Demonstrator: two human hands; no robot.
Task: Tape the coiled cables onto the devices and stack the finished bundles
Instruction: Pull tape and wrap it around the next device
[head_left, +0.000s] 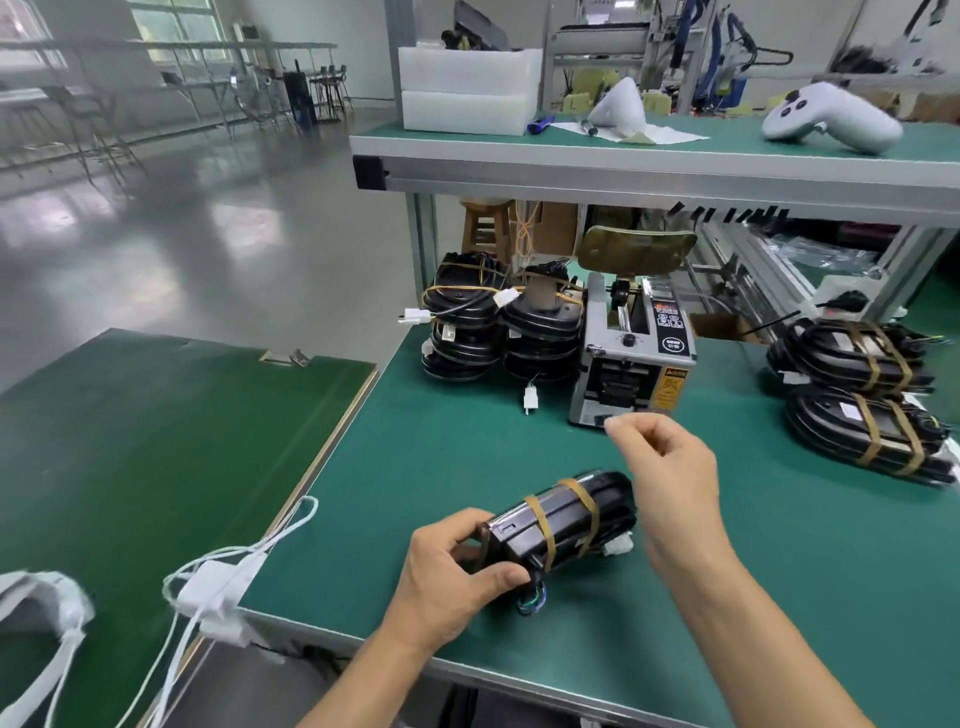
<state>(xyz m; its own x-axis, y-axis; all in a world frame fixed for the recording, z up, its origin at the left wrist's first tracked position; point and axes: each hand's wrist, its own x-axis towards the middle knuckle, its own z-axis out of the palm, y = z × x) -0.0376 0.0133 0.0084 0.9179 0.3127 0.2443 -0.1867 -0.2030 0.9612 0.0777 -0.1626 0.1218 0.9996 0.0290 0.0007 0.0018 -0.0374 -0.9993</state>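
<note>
Left hand (452, 566) grips bundle (563, 522); right hand (670, 467) raised, fingers curled

One head-worn wide-angle view looks forward and down, close over the green bench (727, 545).

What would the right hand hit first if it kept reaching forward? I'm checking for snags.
Probably the tape dispenser: the right hand points its pinched fingertips at the dispenser's front, though depth is unclear.

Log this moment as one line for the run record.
left hand: grips device, two tape bands on | right hand: raised at tape dispenser, fingers curled | taped bundles: stacked right
</note>
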